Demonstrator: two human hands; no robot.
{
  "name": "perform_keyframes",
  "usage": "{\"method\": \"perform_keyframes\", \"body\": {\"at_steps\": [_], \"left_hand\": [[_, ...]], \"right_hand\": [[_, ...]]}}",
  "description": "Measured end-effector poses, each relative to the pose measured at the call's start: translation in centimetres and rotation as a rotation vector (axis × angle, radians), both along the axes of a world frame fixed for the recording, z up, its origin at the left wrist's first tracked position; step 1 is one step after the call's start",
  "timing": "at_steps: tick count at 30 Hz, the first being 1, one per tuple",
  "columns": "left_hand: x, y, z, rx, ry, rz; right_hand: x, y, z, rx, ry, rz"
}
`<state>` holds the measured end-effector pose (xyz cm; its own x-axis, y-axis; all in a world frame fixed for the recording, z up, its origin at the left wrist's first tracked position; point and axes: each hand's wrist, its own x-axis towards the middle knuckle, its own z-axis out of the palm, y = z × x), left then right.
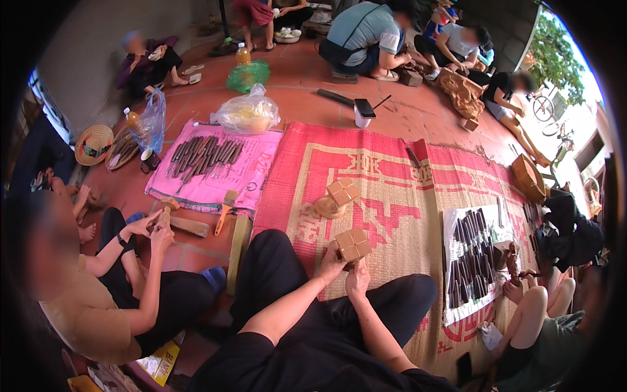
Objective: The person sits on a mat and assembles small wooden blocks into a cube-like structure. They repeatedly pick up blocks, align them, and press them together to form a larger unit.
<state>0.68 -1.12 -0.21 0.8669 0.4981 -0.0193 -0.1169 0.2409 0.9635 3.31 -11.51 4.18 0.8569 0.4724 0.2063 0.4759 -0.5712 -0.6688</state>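
Note:
A brown wooden block (353,245) with crossing lines on its top face is in front of me, above my lap. My left hand (332,265) is closed around its left side. Just below the block, my right hand (357,282) is closed with the thumb up; the block hides what it grips, if anything. Beyond them on the woven mat lies a similar lined block (343,191), beside or on a rounded pale wooden piece (328,208); I cannot tell which.
Dark-handled carving tools (204,155) lie on a pink sack (248,163) at left, and more tools (471,255) on a white sheet at right. A brush (226,209) and mallet (189,225) lie left of the red-and-tan mat (392,170). Several people sit around, one (104,287) close left.

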Motion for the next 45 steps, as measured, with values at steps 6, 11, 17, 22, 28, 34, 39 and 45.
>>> {"method": "perform_keyframes", "body": {"at_steps": [6, 11, 17, 22, 28, 34, 39, 45], "left_hand": [[1.3, 0.6, -0.9, 0.134, 0.018, 0.074], [0.7, 0.2, -0.4, 0.109, -0.038, 0.126], [0.7, 0.3, 0.9, 0.175, -0.013, 0.044], [0.6, 0.4, 0.0, 0.192, 0.01, 0.078], [0.8, 0.8, -1.1, 0.187, -0.023, 0.051], [0.6, 0.5, 0.0, 0.145, -0.033, 0.04], [0.4, 0.7, 0.1, 0.163, -0.005, 0.021], [0.6, 1.4, -0.4, 0.169, -0.015, -0.025]], "right_hand": [[4.7, -0.5, -2.0, -0.397, -0.122, 0.113], [3.6, -0.1, 3.0, -0.255, 0.209, 0.028], [2.8, -0.4, -1.8, -0.129, -0.222, 0.005], [4.8, -0.7, -1.2, -0.375, -0.081, 0.142], [1.8, -0.4, 1.1, -0.169, 0.074, 0.027], [2.8, -0.9, -0.8, -0.306, -0.192, 0.083], [4.1, -0.9, -0.9, -0.204, -0.131, 0.089], [1.4, -0.2, -2.1, -0.155, -0.13, 0.024]]}}
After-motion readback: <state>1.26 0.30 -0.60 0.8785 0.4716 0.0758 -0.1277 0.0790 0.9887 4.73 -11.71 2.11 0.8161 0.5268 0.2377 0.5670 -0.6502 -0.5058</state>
